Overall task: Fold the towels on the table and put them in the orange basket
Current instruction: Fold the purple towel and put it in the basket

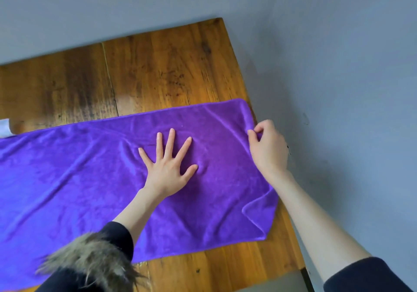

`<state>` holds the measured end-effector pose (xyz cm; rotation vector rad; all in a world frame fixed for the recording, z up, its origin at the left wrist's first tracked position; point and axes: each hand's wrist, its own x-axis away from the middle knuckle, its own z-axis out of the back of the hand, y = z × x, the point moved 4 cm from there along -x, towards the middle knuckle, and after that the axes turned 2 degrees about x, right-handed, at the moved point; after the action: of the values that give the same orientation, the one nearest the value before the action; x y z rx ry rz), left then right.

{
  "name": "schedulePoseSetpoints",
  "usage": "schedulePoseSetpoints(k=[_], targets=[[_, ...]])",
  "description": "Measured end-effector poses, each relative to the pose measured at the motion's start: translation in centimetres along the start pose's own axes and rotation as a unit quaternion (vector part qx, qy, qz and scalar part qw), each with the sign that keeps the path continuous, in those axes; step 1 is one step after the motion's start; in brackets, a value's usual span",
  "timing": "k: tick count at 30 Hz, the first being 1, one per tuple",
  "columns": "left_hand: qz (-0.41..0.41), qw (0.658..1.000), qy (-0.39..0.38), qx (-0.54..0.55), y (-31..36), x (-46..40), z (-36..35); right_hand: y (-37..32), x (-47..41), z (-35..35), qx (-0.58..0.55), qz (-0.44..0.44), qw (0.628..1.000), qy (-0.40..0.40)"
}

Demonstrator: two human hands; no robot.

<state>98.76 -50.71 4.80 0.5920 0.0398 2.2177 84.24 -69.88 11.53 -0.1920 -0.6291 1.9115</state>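
A purple towel point(90, 178) lies spread across the wooden table point(162, 66), reaching from the left frame edge to the table's right edge. My left hand point(168, 167) rests flat on the towel's middle with its fingers spread. My right hand point(267, 147) pinches the towel's right edge near its far corner. The near right corner of the towel is curled over on itself. No orange basket is in view.
A grey wall runs behind the table and along its right side. A small white object point(4, 127) shows at the left edge, just beyond the towel. Bare wood lies beyond the towel. Fur trim point(90, 262) of my clothing hangs at the bottom left.
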Motion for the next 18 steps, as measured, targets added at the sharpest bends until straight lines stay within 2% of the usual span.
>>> schedulePoseSetpoints(k=[3, 6, 8, 12, 15, 18], targets=[[-0.002, 1.0, -0.016, -0.001, 0.0, -0.1, 0.0, -2.0, 1.8, -1.8, -0.012, 0.048, 0.998, -0.044], [-0.009, 1.0, -0.014, 0.014, 0.0, 0.0, 0.2, -3.8, 3.3, -4.0, -0.028, 0.133, 0.979, -0.152], [-0.01, 0.999, 0.003, 0.036, 0.1, 0.1, 0.5, -3.8, 3.7, -4.4, -0.034, 0.147, 0.971, -0.184], [0.015, 0.991, 0.102, 0.081, 1.5, 0.3, 1.9, -1.1, 3.5, -3.0, -0.048, 0.096, 0.987, -0.121], [-0.017, 0.978, 0.184, 0.096, 3.7, 0.0, 3.3, 1.5, 4.3, -2.2, -0.012, 0.058, 0.993, -0.098], [-0.096, 0.979, 0.158, 0.083, 6.7, -0.8, 3.6, 3.2, 6.4, -2.2, 0.027, 0.041, 0.991, -0.122]])
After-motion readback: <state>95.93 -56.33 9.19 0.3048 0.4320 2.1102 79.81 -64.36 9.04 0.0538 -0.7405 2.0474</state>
